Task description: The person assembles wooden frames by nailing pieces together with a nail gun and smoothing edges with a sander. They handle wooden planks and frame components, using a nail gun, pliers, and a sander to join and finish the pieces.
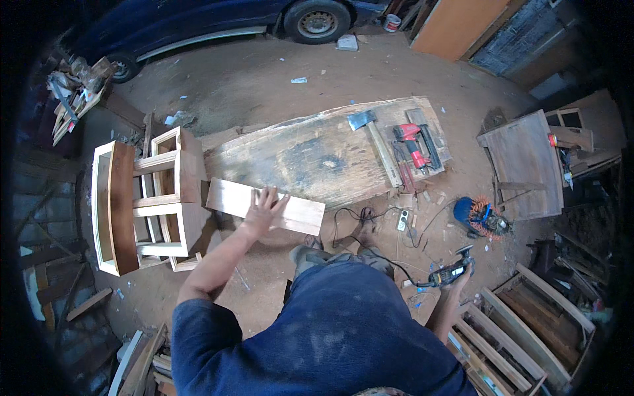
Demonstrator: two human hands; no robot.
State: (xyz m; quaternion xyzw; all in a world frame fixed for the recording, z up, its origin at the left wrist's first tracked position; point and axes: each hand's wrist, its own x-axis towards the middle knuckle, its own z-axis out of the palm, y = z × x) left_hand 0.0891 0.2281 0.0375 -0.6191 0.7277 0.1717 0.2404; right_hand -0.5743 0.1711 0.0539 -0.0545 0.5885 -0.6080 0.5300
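- Nearest the camera is the person's own blue shirt [330, 336], filling the lower middle of the view, with both forearms reaching out from it.
- The left hand [263, 210] lies flat with fingers spread on a pale wooden board [290, 210]; it presses on top and grips nothing.
- That board rests on the near edge of a big, worn slab tabletop [310, 155] and reaches leftward to just beside a wooden stool frame [148, 201].
- The stool frame lies on its side on the dirt floor [244, 86], left of the board, with its pale rails showing.
- The right hand [456, 277] hangs low at the person's right side, clenched around a black and yellow power tool [450, 270], held well away from the board.
- A black cord [370, 247] runs from the tool across the floor toward a white socket strip [403, 221], just below the tabletop's near edge.
- On the far right part of the tabletop lie an axe [370, 135] and a red nail gun [413, 145], side by side and well apart from the left hand.
- A blue and orange machine [479, 218] sits on the floor to the right of the socket strip.
- A slatted wooden frame [528, 323] lies by the person's right side, just beyond the hand with the tool.
- A dark blue car [198, 26] stands at the far edge of the floor.
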